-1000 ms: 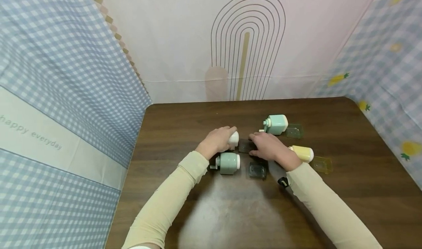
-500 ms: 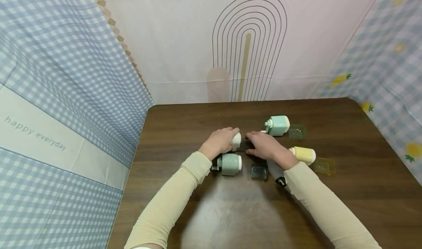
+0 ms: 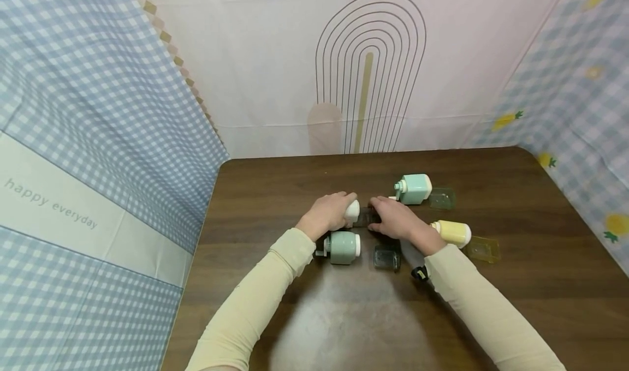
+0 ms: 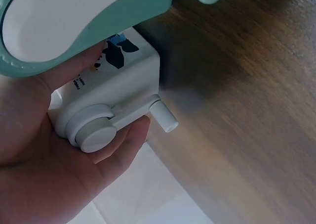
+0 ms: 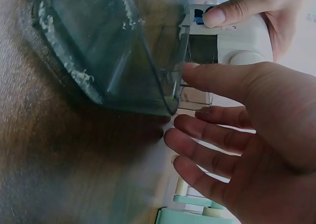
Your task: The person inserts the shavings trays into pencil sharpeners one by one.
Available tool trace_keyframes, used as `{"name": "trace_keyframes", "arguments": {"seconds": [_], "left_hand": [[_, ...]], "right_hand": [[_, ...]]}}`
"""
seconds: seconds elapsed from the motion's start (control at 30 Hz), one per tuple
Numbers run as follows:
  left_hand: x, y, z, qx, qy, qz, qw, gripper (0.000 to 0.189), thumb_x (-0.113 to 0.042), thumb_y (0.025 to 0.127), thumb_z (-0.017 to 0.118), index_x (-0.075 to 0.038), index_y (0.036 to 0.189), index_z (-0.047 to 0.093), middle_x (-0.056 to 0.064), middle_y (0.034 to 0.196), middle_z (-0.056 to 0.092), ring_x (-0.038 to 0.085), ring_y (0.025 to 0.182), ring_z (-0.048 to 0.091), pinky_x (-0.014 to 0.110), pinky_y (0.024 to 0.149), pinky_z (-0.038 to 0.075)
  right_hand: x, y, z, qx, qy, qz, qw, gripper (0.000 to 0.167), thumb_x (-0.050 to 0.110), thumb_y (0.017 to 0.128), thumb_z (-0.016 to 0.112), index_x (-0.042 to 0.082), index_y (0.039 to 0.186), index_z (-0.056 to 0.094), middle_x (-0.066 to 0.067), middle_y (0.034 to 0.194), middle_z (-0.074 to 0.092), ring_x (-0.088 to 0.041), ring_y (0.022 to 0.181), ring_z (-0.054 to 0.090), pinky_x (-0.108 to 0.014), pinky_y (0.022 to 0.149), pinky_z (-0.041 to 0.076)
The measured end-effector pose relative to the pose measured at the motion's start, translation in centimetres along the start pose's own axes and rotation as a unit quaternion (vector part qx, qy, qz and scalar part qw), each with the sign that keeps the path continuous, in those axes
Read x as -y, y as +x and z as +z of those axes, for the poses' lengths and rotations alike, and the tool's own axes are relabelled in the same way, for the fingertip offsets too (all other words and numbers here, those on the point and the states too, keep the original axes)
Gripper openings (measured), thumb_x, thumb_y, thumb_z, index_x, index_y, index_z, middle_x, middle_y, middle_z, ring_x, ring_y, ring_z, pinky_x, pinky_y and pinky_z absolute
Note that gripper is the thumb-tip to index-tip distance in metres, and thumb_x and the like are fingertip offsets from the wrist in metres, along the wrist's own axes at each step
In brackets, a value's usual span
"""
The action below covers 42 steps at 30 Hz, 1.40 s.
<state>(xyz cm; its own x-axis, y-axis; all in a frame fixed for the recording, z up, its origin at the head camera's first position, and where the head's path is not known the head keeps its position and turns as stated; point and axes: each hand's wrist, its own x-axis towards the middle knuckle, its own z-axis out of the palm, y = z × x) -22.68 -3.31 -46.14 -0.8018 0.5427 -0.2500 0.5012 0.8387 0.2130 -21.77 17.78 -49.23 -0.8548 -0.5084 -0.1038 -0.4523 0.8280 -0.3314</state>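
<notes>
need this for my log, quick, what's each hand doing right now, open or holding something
Left hand: closed, holding the white boxy plastic crank device.
Right hand: closed, pinching the dark see-through plastic tray.

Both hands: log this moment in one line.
left hand: grips white sharpener | right hand: pinches dark see-through tray | tray-sharpener contact: unclear

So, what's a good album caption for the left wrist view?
A left hand, fingers holding a white cranked gadget, a green-and-white one looming in front, brown wooden table behind.
</notes>
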Motion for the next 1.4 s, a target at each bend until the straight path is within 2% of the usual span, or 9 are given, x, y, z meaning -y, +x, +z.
{"name": "trace_keyframes", "arguments": {"seconds": [0.13, 0.4, 0.6, 0.9, 1.1, 1.3, 1.4], "left_hand": [[0.0, 0.0, 0.1, -0.004, 0.002, 0.000, 1.0000, 0.066, -0.027, 0.097, 0.081, -0.017, 0.153, 0.048, 0.009, 0.144, 0.060, 0.025, 0.122, 0.063, 0.041, 0.098, 0.055], [0.0, 0.0, 0.2, -0.005, 0.006, 0.000, 1.0000, 0.062, -0.027, 0.097, 0.081, -0.018, 0.150, 0.050, 0.007, 0.141, 0.061, 0.025, 0.121, 0.064, 0.041, 0.097, 0.056], [-0.3, 0.0, 0.2, -0.004, 0.008, -0.003, 1.0000, 0.060, -0.026, 0.097, 0.080, -0.017, 0.149, 0.050, 0.007, 0.141, 0.062, 0.024, 0.118, 0.065, 0.041, 0.093, 0.056], [-0.5, -0.2, -0.1, -0.002, 0.018, -0.006, 0.9998, 0.062, -0.027, 0.098, 0.079, -0.016, 0.151, 0.049, 0.008, 0.142, 0.061, 0.025, 0.119, 0.065, 0.041, 0.094, 0.056], [-0.4, -0.8, 0.3, 0.002, 0.023, 0.001, 0.9997, 0.064, -0.027, 0.098, 0.079, -0.014, 0.153, 0.047, 0.009, 0.145, 0.059, 0.025, 0.120, 0.064, 0.039, 0.096, 0.055], [-0.2, -1.4, 0.6, -0.001, 0.026, 0.007, 0.9996, 0.062, -0.026, 0.099, 0.079, -0.014, 0.151, 0.048, 0.009, 0.144, 0.059, 0.027, 0.120, 0.065, 0.039, 0.096, 0.055], [-0.1, -1.6, 0.7, 0.001, 0.030, 0.010, 0.9995, 0.066, -0.025, 0.099, 0.078, -0.012, 0.154, 0.045, 0.010, 0.146, 0.058, 0.028, 0.122, 0.064, 0.039, 0.098, 0.055]], "right_hand": [[0.0, 0.2, 0.2, -0.001, 0.014, -0.006, 0.9999, 0.038, 0.025, 0.094, 0.084, 0.002, 0.116, 0.064, -0.013, 0.104, 0.066, -0.028, 0.090, 0.064, -0.051, 0.079, 0.054], [0.4, 0.3, 0.7, -0.009, 0.043, -0.027, 0.9987, 0.039, 0.023, 0.098, 0.080, 0.001, 0.125, 0.064, -0.015, 0.116, 0.067, -0.030, 0.100, 0.066, -0.051, 0.084, 0.056], [0.5, 0.5, 1.0, -0.010, 0.049, -0.038, 0.9980, 0.033, 0.022, 0.099, 0.078, 0.002, 0.120, 0.063, -0.014, 0.114, 0.066, -0.029, 0.098, 0.065, -0.050, 0.083, 0.054], [0.8, 0.8, 1.0, -0.012, 0.067, -0.049, 0.9965, 0.032, 0.018, 0.098, 0.078, 0.001, 0.121, 0.063, -0.014, 0.113, 0.067, -0.029, 0.099, 0.066, -0.050, 0.085, 0.055], [1.7, 0.6, 1.7, -0.014, 0.088, -0.048, 0.9948, 0.031, 0.016, 0.098, 0.079, 0.002, 0.119, 0.062, -0.012, 0.108, 0.067, -0.026, 0.095, 0.065, -0.046, 0.080, 0.054], [2.8, 0.6, 2.2, -0.018, 0.103, -0.035, 0.9939, 0.041, 0.016, 0.097, 0.080, -0.001, 0.129, 0.061, -0.015, 0.116, 0.068, -0.031, 0.105, 0.068, -0.049, 0.088, 0.057], [3.2, 0.7, 2.4, -0.012, 0.126, -0.019, 0.9918, 0.038, 0.017, 0.098, 0.079, 0.000, 0.126, 0.061, -0.011, 0.106, 0.068, -0.026, 0.094, 0.067, -0.046, 0.081, 0.056]]}}
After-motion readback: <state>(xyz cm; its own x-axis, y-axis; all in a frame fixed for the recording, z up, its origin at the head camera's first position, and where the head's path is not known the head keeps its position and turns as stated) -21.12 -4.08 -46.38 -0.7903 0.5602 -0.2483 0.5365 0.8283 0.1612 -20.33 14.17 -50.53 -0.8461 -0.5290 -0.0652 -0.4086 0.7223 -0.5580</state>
